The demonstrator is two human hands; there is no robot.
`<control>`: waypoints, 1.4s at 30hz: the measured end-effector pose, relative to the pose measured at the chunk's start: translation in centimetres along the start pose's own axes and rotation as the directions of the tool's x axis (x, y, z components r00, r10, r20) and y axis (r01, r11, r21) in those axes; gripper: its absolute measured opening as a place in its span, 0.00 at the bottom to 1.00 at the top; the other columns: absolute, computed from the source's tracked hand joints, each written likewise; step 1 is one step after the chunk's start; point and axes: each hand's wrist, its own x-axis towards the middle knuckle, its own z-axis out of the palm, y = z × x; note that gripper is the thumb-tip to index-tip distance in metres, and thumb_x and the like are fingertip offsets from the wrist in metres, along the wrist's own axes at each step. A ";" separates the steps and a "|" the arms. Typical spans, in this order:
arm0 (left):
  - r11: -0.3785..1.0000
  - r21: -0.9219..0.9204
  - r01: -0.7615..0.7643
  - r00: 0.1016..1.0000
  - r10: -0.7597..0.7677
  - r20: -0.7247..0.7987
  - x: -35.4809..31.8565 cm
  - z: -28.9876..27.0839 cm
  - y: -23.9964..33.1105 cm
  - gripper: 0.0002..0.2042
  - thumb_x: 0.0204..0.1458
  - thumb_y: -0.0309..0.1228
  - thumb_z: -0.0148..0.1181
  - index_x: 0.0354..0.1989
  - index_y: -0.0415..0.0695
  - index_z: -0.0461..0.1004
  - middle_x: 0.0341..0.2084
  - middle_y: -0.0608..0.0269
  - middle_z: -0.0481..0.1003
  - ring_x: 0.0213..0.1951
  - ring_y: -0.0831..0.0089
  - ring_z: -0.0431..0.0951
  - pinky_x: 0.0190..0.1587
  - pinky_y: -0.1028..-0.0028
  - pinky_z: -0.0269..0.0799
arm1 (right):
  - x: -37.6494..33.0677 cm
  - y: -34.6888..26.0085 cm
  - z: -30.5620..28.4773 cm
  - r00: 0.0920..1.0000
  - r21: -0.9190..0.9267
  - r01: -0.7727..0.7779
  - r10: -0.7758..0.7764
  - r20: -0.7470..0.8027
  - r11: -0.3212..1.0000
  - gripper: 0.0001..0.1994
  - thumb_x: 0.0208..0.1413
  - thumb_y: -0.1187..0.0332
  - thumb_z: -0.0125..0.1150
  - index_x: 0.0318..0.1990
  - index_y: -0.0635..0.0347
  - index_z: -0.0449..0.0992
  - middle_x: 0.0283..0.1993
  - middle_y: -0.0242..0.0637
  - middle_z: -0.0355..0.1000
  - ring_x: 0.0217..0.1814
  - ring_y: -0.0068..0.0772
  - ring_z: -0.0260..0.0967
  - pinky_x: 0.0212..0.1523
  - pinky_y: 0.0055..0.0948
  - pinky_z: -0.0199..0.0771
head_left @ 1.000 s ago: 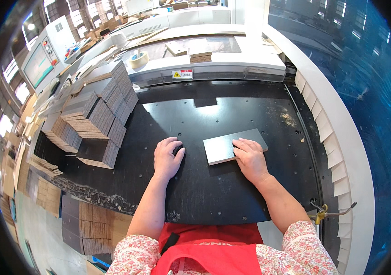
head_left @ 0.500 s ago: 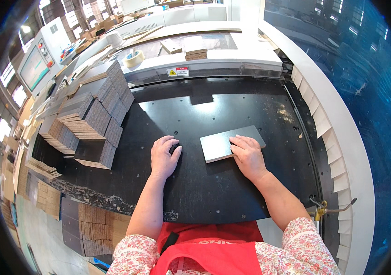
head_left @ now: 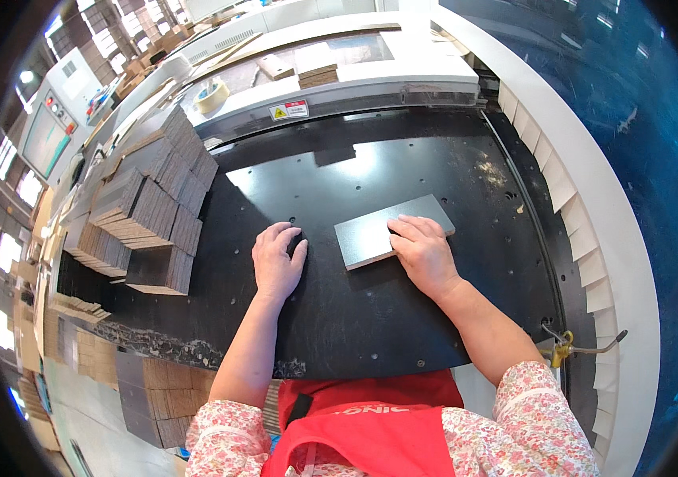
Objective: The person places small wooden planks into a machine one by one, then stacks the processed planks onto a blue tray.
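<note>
A grey rectangular board (head_left: 364, 237) with a smooth, shiny top lies at a slant on the black tabletop (head_left: 339, 318). My right hand (head_left: 430, 256) is on its near right part, fingers laid together over the top face; the thumb is mostly hidden. To the left of the board, my left hand (head_left: 277, 262) rests on the bare black surface. Its fingers are loosely bent with the thumb apart, and nothing shows between them. A gap separates this hand from the board.
Stacks of dark-faced particleboard pieces (head_left: 148, 208) stand at the left. Along the far side runs a white machine beam (head_left: 387, 79) carrying a tape roll (head_left: 211, 97) and small board pieces (head_left: 317, 76). White pleated bellows (head_left: 581, 226) and a brass-coloured valve fitting (head_left: 561, 348) border the right.
The view has tilted slightly, shifting the whole scene in the picture. The board keeps its place on the tabletop, with my right hand still on it and my left hand beside it.
</note>
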 end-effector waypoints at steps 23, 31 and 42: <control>0.994 -0.093 0.051 0.999 -0.052 -0.009 0.0 0.3 -0.8 0.10 0.52 0.33 0.63 0.41 0.44 0.80 0.50 0.60 0.76 0.55 0.58 0.72 0.59 0.61 0.65 | 1.4 8.6 -4.3 0.963 -0.654 -0.144 0.257 0.079 0.742 0.02 0.59 0.68 0.52 0.36 0.49 0.71 0.33 0.29 0.72 0.39 0.31 0.76 0.39 0.34 0.73; 0.996 -0.065 0.057 0.998 -0.058 -0.013 0.1 0.1 -0.8 0.10 0.52 0.32 0.64 0.41 0.45 0.80 0.49 0.61 0.76 0.55 0.59 0.71 0.58 0.60 0.65 | 4.8 18.6 -3.5 0.932 -0.759 -0.235 0.362 0.001 0.607 0.03 0.61 0.68 0.51 0.37 0.49 0.71 0.34 0.31 0.75 0.36 0.33 0.79 0.35 0.34 0.79; 0.996 -0.067 0.061 0.998 -0.062 -0.014 0.3 0.4 -0.4 0.09 0.51 0.31 0.64 0.40 0.46 0.80 0.48 0.63 0.75 0.54 0.60 0.71 0.58 0.62 0.65 | 7.9 23.5 -7.3 0.697 -0.683 -0.473 0.710 0.097 0.557 0.08 0.65 0.66 0.48 0.42 0.55 0.74 0.42 0.45 0.80 0.45 0.51 0.80 0.43 0.49 0.80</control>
